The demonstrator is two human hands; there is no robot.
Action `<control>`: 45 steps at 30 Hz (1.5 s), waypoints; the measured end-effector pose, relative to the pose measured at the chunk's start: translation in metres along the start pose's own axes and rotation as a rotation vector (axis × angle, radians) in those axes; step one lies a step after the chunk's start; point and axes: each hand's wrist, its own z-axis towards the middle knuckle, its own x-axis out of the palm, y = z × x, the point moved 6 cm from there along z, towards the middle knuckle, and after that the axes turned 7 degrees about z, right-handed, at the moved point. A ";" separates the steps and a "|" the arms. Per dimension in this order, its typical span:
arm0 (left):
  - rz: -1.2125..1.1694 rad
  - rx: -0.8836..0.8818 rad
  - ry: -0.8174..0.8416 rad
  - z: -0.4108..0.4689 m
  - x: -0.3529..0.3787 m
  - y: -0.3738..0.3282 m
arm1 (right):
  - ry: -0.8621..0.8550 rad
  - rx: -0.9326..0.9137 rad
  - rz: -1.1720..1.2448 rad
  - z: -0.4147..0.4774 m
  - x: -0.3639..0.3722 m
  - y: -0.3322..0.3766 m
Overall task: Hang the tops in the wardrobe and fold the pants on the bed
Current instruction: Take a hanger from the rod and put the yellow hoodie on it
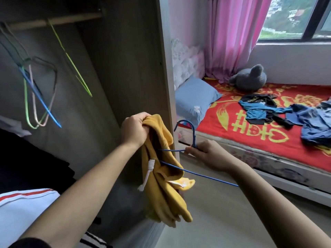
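left hand [134, 129] clenches bunched mustard-yellow fleece hoodie [164, 169] before open wardrobe; right hand [206, 154] pinches neck of blue wire hanger [189, 158], one arm inside garment. step: threading hanger. next likely needs second shoulder seated, then hooking on wooden rail [53, 20].

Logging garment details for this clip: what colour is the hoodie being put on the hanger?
Mustard yellow hoodie with white drawstrings, seen clearly in the head view; the hanger is blue.
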 end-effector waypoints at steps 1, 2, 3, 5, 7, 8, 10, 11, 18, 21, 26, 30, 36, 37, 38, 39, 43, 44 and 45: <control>0.002 0.029 -0.008 0.001 0.000 -0.009 | 0.024 0.007 -0.023 0.003 0.002 -0.002; 0.010 0.058 -0.022 0.003 -0.001 -0.017 | 0.051 0.020 -0.063 0.007 0.006 -0.007; 0.029 0.087 -0.034 0.004 -0.003 -0.025 | 0.075 0.028 -0.114 0.011 0.010 -0.011; 0.096 0.142 -0.056 0.005 -0.008 -0.034 | 0.093 0.034 -0.177 0.013 0.008 -0.015; 0.174 0.146 -0.081 0.005 -0.012 -0.034 | 0.036 0.014 -0.196 0.012 -0.011 -0.011; 0.197 0.119 -0.090 0.004 -0.014 -0.029 | -0.003 0.002 -0.208 0.010 -0.024 -0.006; 0.220 0.056 -0.088 0.001 -0.015 -0.013 | -0.044 0.003 -0.198 0.004 -0.049 0.002; 0.226 0.027 -0.080 -0.001 -0.014 -0.005 | -0.049 -0.005 -0.197 0.002 -0.059 0.004; 0.183 -0.106 -0.021 -0.022 -0.013 0.014 | -0.021 -0.108 -0.052 0.004 -0.039 0.015; 0.138 -0.136 -0.018 -0.026 -0.017 0.013 | 0.009 -0.138 -0.046 0.007 0.002 0.011; 0.034 -0.102 0.001 -0.033 -0.018 0.000 | -0.031 -0.129 -0.154 0.018 0.060 0.016; -0.140 -0.167 -0.046 -0.038 -0.023 0.002 | -0.240 -0.079 0.051 0.021 0.075 0.015; -0.279 -0.213 0.026 -0.046 -0.029 0.004 | -0.016 0.048 0.285 0.049 0.108 0.021; -0.289 -0.219 0.030 -0.047 -0.030 0.006 | 0.018 0.045 0.336 0.053 0.114 0.026; -0.301 -0.224 0.035 -0.048 -0.031 0.008 | 0.032 0.038 0.359 0.055 0.119 0.031; -0.320 -0.229 0.034 -0.048 -0.033 0.010 | 0.032 0.034 0.366 0.056 0.121 0.036; -0.214 -0.172 -0.072 -0.049 -0.059 0.030 | -0.042 0.048 0.414 0.057 0.109 0.043; -0.093 -0.140 -0.101 -0.051 -0.066 0.038 | -0.084 0.041 0.440 0.057 0.099 0.044; 0.028 -0.111 -0.114 -0.054 -0.070 0.047 | -0.124 0.028 0.460 0.057 0.088 0.047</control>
